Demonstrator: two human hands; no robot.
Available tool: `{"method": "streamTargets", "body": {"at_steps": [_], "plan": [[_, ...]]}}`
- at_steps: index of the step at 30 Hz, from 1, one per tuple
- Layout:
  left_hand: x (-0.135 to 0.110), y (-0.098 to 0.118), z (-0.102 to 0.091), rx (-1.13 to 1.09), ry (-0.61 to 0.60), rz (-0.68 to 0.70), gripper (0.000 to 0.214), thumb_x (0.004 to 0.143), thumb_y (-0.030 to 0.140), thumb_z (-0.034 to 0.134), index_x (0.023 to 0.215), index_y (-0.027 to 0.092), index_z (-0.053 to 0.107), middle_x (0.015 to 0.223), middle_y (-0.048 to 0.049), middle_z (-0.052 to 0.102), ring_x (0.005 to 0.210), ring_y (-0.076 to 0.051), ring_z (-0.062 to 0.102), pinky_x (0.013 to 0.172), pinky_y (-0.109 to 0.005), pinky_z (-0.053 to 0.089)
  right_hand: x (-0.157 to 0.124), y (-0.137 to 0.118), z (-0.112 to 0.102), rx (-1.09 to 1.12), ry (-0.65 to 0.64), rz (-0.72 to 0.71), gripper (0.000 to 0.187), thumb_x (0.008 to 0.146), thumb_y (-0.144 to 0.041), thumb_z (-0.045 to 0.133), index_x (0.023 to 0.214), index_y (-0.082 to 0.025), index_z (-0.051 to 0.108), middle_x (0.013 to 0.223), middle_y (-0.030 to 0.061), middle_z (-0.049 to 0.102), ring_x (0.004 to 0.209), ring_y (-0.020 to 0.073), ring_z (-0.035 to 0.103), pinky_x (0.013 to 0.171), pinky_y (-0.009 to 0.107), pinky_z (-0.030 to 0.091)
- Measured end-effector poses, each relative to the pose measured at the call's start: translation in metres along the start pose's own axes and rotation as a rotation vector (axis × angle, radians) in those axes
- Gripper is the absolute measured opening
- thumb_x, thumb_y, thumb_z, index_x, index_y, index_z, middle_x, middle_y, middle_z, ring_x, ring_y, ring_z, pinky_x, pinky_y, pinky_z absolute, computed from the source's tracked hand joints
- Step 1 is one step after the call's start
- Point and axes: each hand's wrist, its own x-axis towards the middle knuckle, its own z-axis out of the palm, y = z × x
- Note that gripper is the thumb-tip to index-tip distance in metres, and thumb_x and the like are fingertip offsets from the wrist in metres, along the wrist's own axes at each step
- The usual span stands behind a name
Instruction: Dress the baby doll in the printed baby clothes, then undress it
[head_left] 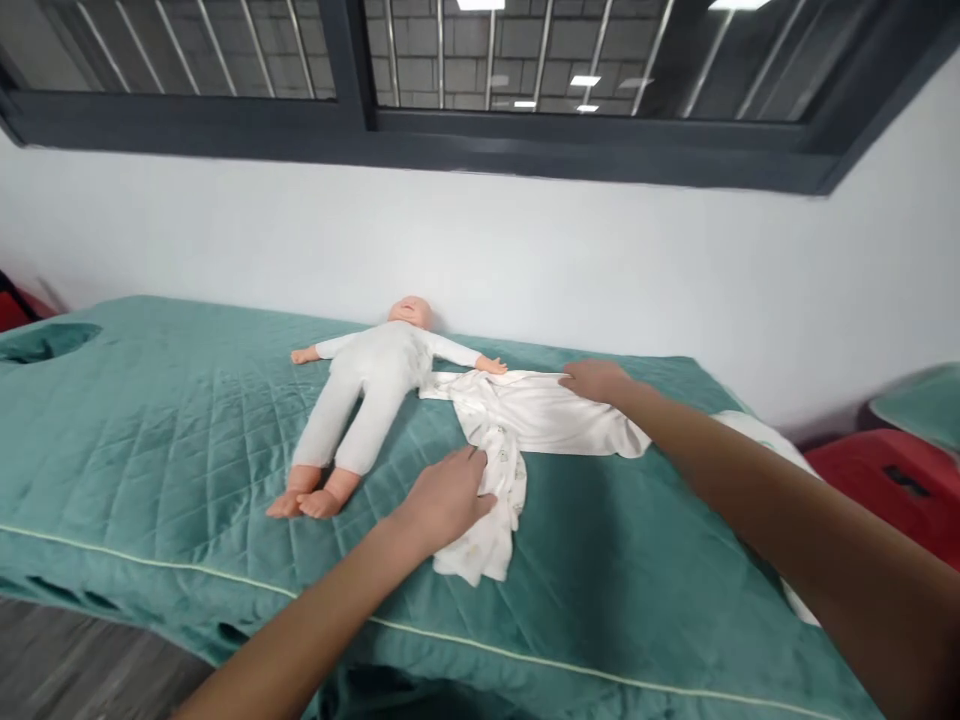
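Observation:
A white baby garment [547,415] with a small print on one part lies spread on the green quilted bed cover. My left hand [446,500] rests at the left edge of its printed part [501,470], thumb spread away from the fingers. At the garment's upper edge, my right hand [596,382] has its fingers curled together on the fabric; the fingertips are partly hidden. Left of the garment, a baby doll [379,365] in a white long-sleeved suit lies on its back, arms out and feet bare. One doll hand [491,365] touches or nearly touches the garment.
The green cover [187,430] has a pale piped front edge and a hole at far left. White cloth [761,435] lies partly behind my right forearm. A red object [892,480] stands at the right. Behind the bed are a white wall [600,260] and a dark-framed window [585,150].

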Motion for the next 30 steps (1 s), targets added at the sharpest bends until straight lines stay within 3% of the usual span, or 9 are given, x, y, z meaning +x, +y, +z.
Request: {"method": "streamTargets", "body": {"at_steps": [5,9,11,13,16,19,22,26,30], "plan": [[0.023,0.03,-0.006,-0.087,0.246,0.193,0.028,0.088,0.018,0.055,0.114,0.023,0.063,0.121,-0.0084,0.066,0.117,-0.026,0.061,0.098,-0.039,0.05,-0.054,-0.018,-0.044,-0.15,-0.01,-0.051,0.034,0.099,-0.05,0.043,0.1,-0.024,0.065,0.107,0.0109,0.073,0.101,0.029,0.065,0.082,0.036,0.045],[0.044,0.062,-0.011,0.015,0.533,0.33,0.026,0.085,0.012,0.058,0.106,0.023,0.067,0.151,-0.0105,0.046,0.142,-0.031,0.039,0.113,-0.049,0.04,-0.111,-0.041,-0.071,-0.143,0.045,-0.256,0.034,0.103,-0.048,0.036,0.103,-0.026,0.063,0.104,0.0072,0.073,0.096,0.0257,0.065,0.075,0.032,0.041],[0.053,0.076,-0.012,0.11,0.559,0.42,0.025,0.085,0.011,0.056,0.104,0.024,0.067,0.153,-0.01,0.044,0.144,-0.032,0.037,0.119,-0.055,0.03,-0.139,-0.048,-0.082,-0.099,0.057,-0.337,0.03,0.104,-0.044,0.037,0.103,-0.026,0.062,0.103,0.0056,0.072,0.093,0.0237,0.064,0.074,0.031,0.04],[0.06,0.088,-0.014,0.168,0.543,0.484,0.023,0.089,0.01,0.05,0.101,0.023,0.066,0.139,-0.0114,0.057,0.131,-0.029,0.051,0.118,-0.054,0.031,-0.166,-0.047,-0.093,-0.051,0.061,-0.362,0.03,0.104,-0.045,0.038,0.101,-0.027,0.062,0.099,0.0045,0.071,0.089,0.0225,0.063,0.072,0.031,0.039],[0.067,0.102,-0.017,0.159,0.582,0.437,0.02,0.092,0.015,0.045,0.096,0.021,0.064,0.113,-0.0124,0.067,0.104,-0.028,0.063,0.102,-0.046,0.044,-0.202,-0.034,-0.109,0.048,0.083,-0.306,0.033,0.103,-0.049,0.039,0.094,-0.027,0.062,0.09,0.0033,0.068,0.083,0.0221,0.061,0.07,0.033,0.04],[0.07,0.116,-0.022,0.046,0.656,0.251,0.014,0.089,0.017,0.049,0.096,0.021,0.062,0.105,-0.0119,0.067,0.093,-0.028,0.066,0.086,-0.039,0.048,-0.23,-0.019,-0.12,0.169,0.131,-0.177,0.027,0.1,-0.049,0.046,0.089,-0.028,0.06,0.083,0.002,0.065,0.076,0.0211,0.058,0.07,0.036,0.043],[0.069,0.137,-0.026,-0.145,0.74,0.087,0.024,0.083,0.022,0.06,0.107,0.021,0.058,0.109,-0.0105,0.067,0.096,-0.029,0.066,0.082,-0.037,0.048,-0.245,-0.01,-0.117,0.374,0.114,-0.015,0.021,0.092,-0.048,0.06,0.102,-0.03,0.057,0.092,0.0014,0.066,0.075,0.0199,0.059,0.068,0.036,0.048],[0.058,0.172,-0.024,-0.471,0.827,0.108,0.037,0.077,0.018,0.063,0.113,0.022,0.056,0.107,-0.0064,0.068,0.101,-0.026,0.064,0.084,-0.034,0.049,-0.246,-0.011,-0.089,0.821,-0.107,0.213,0.066,0.078,-0.047,0.077,0.134,-0.032,0.045,0.116,0.0058,0.066,0.087,0.0227,0.066,0.063,0.036,0.057],[0.033,0.18,-0.02,-0.728,0.506,0.277,0.027,0.078,0.011,0.061,0.103,0.022,0.062,0.095,-0.0012,0.066,0.085,-0.017,0.062,0.076,-0.028,0.051,-0.24,-0.02,-0.047,1.13,-0.205,0.066,0.058,0.076,-0.046,0.079,0.128,-0.029,0.06,0.119,0.0073,0.069,0.108,0.0284,0.066,0.084,0.042,0.059]]}}
